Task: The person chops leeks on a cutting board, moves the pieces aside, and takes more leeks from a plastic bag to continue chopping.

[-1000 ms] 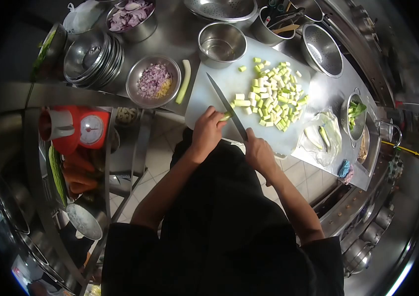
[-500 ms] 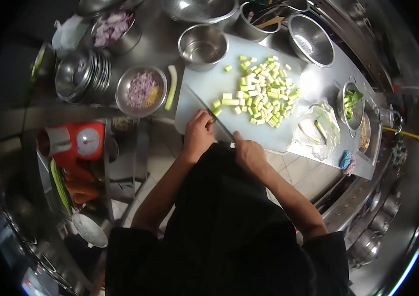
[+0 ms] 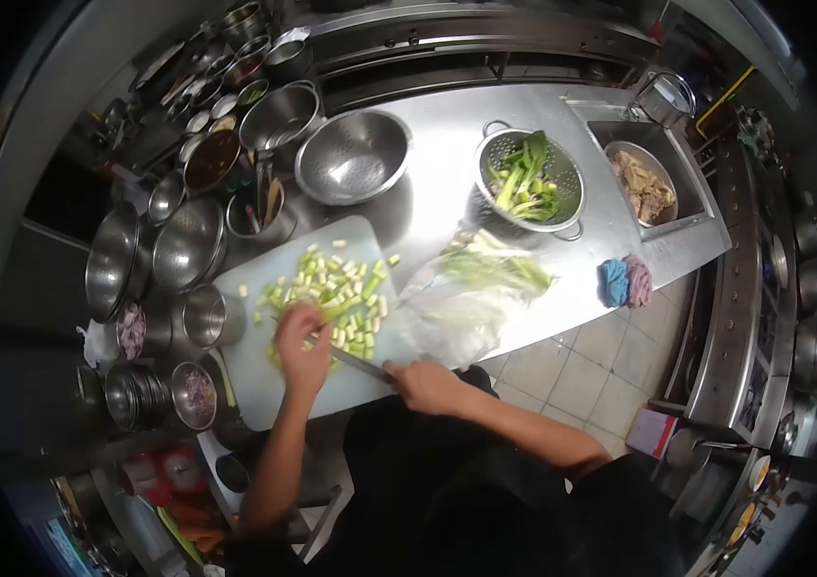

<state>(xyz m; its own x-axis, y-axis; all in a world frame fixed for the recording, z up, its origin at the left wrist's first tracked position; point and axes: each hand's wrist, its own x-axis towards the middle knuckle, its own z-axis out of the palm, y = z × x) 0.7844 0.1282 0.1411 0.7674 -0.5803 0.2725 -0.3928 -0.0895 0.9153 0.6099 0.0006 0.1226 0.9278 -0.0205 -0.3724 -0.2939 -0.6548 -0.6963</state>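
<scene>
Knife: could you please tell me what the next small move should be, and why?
Probably a downward cut beside the left hand, since the right hand holds the knife next to it on the cutting board, near the diced pieces.

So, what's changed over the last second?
The left hand moved from the near edge of the cutting board up to the diced pieces and now rests on them. The knife stopped slicing; its blade lies low, pointing toward that hand. The view swung right. Unchanged: the right hand grips the knife.
</scene>
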